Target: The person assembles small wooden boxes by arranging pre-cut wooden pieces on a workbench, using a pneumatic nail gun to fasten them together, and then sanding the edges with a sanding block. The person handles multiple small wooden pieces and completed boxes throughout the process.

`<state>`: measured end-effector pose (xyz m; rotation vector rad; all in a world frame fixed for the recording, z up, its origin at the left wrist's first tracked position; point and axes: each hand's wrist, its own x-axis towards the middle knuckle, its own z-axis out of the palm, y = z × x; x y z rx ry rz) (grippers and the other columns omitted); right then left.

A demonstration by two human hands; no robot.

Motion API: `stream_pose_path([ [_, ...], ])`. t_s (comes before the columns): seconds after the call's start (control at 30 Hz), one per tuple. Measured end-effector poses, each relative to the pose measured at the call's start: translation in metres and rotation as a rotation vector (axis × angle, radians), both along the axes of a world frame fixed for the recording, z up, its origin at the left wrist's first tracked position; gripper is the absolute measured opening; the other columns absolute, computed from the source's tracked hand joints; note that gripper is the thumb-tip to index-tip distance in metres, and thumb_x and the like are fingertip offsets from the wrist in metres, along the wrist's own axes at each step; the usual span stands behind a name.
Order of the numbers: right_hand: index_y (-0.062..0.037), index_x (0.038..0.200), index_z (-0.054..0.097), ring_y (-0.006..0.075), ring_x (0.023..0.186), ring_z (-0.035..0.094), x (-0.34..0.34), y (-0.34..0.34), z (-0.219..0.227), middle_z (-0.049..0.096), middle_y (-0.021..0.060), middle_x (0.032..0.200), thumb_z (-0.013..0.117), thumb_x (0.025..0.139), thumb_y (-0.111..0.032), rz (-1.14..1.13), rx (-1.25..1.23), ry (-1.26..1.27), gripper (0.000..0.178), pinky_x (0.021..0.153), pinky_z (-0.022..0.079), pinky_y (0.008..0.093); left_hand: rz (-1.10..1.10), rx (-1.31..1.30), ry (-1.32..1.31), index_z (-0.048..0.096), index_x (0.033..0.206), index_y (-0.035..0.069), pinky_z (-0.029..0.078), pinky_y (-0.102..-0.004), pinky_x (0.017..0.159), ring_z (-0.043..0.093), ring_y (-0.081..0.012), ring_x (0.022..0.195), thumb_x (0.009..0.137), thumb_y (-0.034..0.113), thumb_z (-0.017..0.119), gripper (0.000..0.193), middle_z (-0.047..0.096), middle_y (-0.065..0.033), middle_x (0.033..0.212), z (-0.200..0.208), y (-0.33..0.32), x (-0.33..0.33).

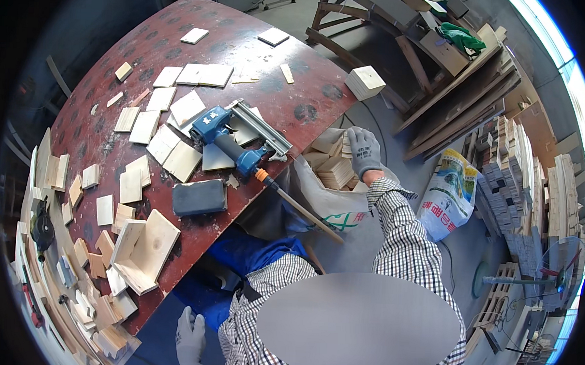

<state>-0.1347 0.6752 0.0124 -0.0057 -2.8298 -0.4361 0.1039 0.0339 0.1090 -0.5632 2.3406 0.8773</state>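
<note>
My right hand (364,152), in a grey glove, reaches out to a white woven sack (321,200) beside the table's right edge. Its fingers curl against a small wooden piece (346,147) at the top of the sack; their tips are partly hidden. More cut wooden blocks (335,173) fill the sack's mouth below that hand. My left hand (189,340), also gloved, hangs low by my side near the table's front edge, holding nothing, its fingers loosely apart. A blue nail gun (226,139) with an orange hose fitting lies on the table, nearest the sack.
Thin wooden squares (212,74) are scattered over the dark red table (246,47). A dark rectangular box (200,197) and a joined wooden corner piece (147,248) lie nearer me. Right of the sack are a printed bag (445,196) and stacked wood strips (511,172). A hose crosses the floor.
</note>
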Motion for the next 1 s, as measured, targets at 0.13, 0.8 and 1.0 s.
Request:
stream_pose_path([
  [0.13,-0.0141,0.147,0.054,0.028,0.132,0.057,-0.008,0.012,-0.027,0.061,0.0081,0.136,0.067,0.091,-0.019,-0.167,0.094,-0.069,0.058,0.107,0.047,0.0468,0.033,0.003,0.046,0.053,0.151,-0.003,0.05,-0.0397,0.107,0.064,-0.0307,0.127,0.105,0.038,0.065,0.063,0.062,-0.0213,0.143,-0.018,-0.016,0.018],
  [0.8,-0.0089,0.157,0.048,0.0285,0.143,0.045,0.004,0.038,-0.01,0.058,0.0142,0.143,0.078,0.083,-0.048,-0.446,-0.068,0.307,0.09,0.123,0.027,0.0592,0.06,0.057,0.01,0.049,0.154,-0.004,0.049,-0.0373,0.111,0.063,-0.0289,0.134,0.106,0.037,0.064,0.064,0.061,-0.0213,0.15,-0.009,-0.003,0.009],
  [1.0,-0.0103,0.134,0.074,0.0349,0.131,0.066,-0.003,0.082,-0.017,0.068,0.0178,0.142,0.067,0.094,-0.046,-0.957,-0.525,-0.364,0.053,0.107,0.051,0.0509,-0.008,-0.045,0.03,0.054,0.152,-0.001,0.052,-0.0384,0.104,0.067,-0.0291,0.123,0.105,0.041,0.064,0.064,0.067,-0.02,0.139,-0.004,-0.002,0.002],
])
